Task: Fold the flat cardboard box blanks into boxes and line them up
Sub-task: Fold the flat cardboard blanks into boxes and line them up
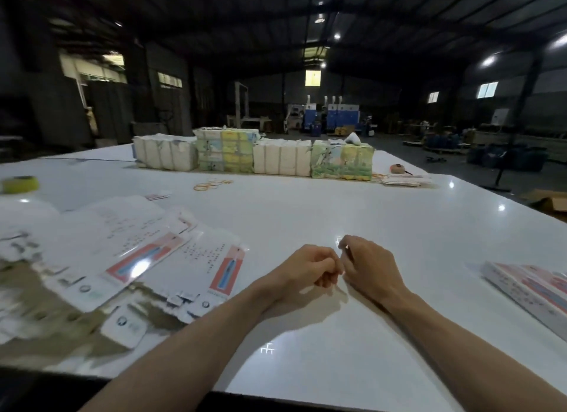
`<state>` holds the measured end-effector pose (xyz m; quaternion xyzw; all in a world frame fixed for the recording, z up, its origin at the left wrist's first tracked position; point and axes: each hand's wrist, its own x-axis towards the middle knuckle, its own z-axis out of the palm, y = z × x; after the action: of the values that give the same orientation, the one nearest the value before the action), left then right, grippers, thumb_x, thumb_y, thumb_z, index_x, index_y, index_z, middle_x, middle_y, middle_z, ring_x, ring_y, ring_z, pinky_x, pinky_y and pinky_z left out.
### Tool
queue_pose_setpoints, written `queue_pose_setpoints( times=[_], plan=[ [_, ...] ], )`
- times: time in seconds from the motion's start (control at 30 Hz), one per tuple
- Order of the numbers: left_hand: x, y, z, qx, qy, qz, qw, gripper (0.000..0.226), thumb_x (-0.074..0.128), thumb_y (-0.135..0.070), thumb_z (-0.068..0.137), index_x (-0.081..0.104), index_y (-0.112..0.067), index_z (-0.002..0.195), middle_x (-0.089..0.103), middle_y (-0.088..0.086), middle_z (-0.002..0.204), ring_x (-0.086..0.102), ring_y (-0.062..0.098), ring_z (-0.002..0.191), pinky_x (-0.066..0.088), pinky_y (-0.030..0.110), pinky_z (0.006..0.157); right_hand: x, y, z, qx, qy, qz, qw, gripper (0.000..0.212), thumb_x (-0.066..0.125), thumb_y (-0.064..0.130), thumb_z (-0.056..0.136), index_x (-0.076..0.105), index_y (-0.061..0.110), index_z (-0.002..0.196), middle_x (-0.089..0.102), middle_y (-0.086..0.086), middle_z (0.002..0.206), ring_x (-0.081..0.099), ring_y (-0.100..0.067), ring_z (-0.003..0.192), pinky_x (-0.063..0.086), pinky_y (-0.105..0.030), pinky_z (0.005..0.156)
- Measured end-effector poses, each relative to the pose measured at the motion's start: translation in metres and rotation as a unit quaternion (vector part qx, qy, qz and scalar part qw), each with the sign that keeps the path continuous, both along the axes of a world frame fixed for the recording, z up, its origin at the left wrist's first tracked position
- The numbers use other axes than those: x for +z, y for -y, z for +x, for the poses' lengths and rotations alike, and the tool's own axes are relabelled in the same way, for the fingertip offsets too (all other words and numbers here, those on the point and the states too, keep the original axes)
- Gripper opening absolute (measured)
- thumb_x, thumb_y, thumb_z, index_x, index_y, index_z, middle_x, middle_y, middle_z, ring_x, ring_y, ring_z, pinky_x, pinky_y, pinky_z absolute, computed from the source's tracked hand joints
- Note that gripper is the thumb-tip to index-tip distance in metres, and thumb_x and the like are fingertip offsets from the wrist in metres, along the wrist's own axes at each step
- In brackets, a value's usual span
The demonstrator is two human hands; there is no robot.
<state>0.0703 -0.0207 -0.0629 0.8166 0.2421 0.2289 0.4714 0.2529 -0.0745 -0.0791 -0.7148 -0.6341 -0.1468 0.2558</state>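
Flat white box blanks point(144, 252) with red and blue print lie fanned out on the left part of the white table point(306, 215). Folded boxes point(534, 286) with the same print lie side by side at the right edge. My left hand point(313, 267) and my right hand point(368, 264) rest on the table in the middle, close together and almost touching. The left hand's fingers are curled into a loose fist with nothing in them. The right hand's fingers are bent and hold nothing that I can see.
Bundled stacks of printed card point(254, 155) stand in a row across the far side of the table. Loose rubber bands point(211, 184) lie in front of them. A green tape roll point(20, 184) sits far left. A small pile of cards point(405, 178) lies far right.
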Motion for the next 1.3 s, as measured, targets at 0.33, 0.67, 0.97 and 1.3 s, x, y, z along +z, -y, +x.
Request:
queue_pose_setpoints(
  times=[0.33,0.67,0.97,1.3],
  plan=[
    [0.101,-0.041,-0.112,0.279,-0.421,0.219,0.835,0.047,0.048,-0.005,0.104,0.051,-0.011,0.150,0.051,0.014,0.155,0.051,0.032,0.139,0.045,0.042,0.114,-0.003,-0.004,-0.001,0.016,-0.055,-0.022,0.998,0.020,0.049,0.017,0.097,0.066,0.024,0.107,0.072,0.011,0.097,0.064,-0.018,0.092,0.049,-0.034,0.077],
    [0.113,-0.044,-0.211,0.411,-0.549,0.142,0.714,0.080,0.088,-0.056,0.078,0.057,-0.009,0.134,0.064,0.011,0.129,0.060,0.032,0.121,0.052,0.045,0.107,-0.002,-0.004,0.000,0.037,-0.084,-0.022,0.996,0.020,0.051,0.017,0.097,0.068,0.026,0.103,0.064,0.018,0.086,0.057,-0.011,0.083,0.042,-0.032,0.070],
    [0.119,-0.046,-0.208,0.433,-0.417,0.197,0.774,0.057,0.089,-0.038,0.083,0.059,-0.011,0.123,0.069,0.008,0.101,0.070,0.025,0.092,0.058,0.038,0.078,-0.004,-0.004,0.000,0.052,-0.083,-0.018,0.995,0.021,0.052,0.015,0.097,0.069,0.027,0.101,0.062,0.022,0.080,0.057,-0.008,0.079,0.038,-0.019,0.065],
    [0.092,-0.035,-0.054,0.035,-0.010,-0.135,0.990,0.034,0.057,-0.029,0.108,0.055,-0.010,0.137,0.079,0.003,0.119,0.073,0.012,0.071,0.058,0.025,0.060,0.001,-0.003,-0.002,0.069,-0.169,0.141,0.973,0.023,0.056,0.009,0.102,0.068,0.028,0.109,0.057,0.021,0.070,0.058,-0.003,0.070,0.040,-0.023,0.061]
  ],
)
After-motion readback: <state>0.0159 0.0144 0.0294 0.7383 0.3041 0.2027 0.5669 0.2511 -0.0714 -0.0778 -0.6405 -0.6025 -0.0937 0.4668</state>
